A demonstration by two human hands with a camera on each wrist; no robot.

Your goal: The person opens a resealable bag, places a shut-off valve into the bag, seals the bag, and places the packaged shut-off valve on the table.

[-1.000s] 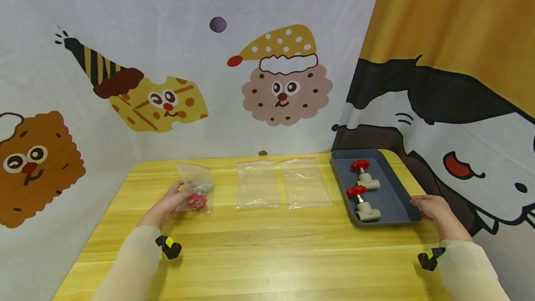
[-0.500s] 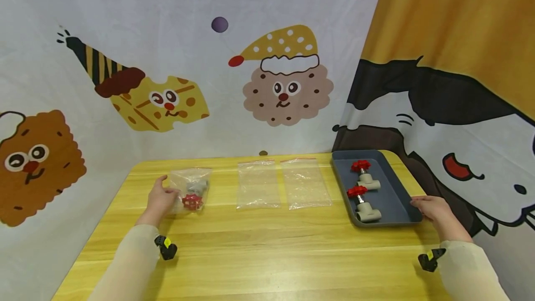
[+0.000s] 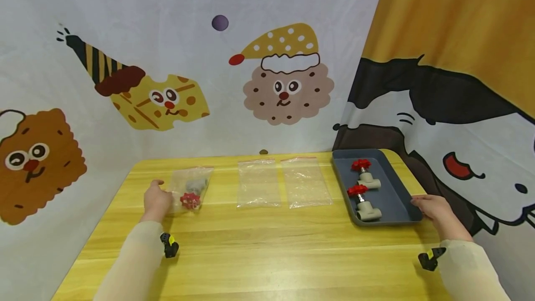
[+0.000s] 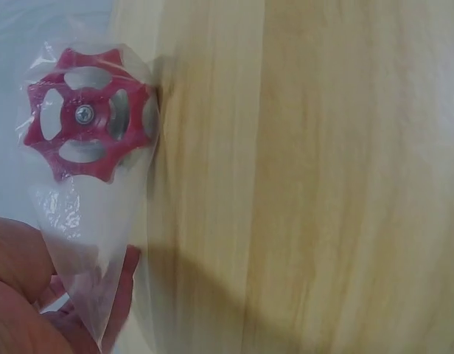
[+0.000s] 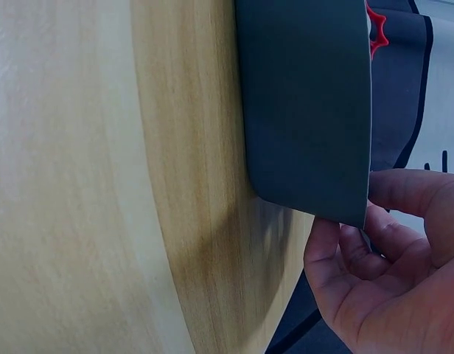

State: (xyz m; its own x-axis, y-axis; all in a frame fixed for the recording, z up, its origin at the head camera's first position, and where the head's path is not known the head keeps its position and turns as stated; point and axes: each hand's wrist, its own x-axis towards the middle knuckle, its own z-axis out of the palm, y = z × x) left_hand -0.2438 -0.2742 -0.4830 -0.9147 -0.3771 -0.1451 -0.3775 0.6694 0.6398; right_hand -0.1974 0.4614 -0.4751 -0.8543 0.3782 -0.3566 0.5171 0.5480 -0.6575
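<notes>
In the head view my left hand (image 3: 156, 201) is at the left edge of a clear zip bag (image 3: 177, 185) on the table. A valve with a red handwheel (image 3: 190, 200) lies inside the bag. The left wrist view has the handwheel (image 4: 83, 114) under the plastic, with thumb and fingers spread apart around the bag's near end. My right hand (image 3: 430, 206) pinches the right rim of a grey tray (image 3: 397, 194), thumb over the edge and fingers below, as the right wrist view shows. Two beige valves, a nearer one (image 3: 368, 212) and a farther one (image 3: 368, 181), lie in the tray.
Two flat clear zip bags, a left one (image 3: 258, 184) and a right one (image 3: 306, 182), lie side by side mid-table. The wooden table (image 3: 267, 254) ends at a cartoon-printed cloth (image 3: 267, 138) behind it.
The bag with the valve has settled flatter on the table, a little to the left. My left hand has loosened from it and shifted left. The right hand and tray stay put.
</notes>
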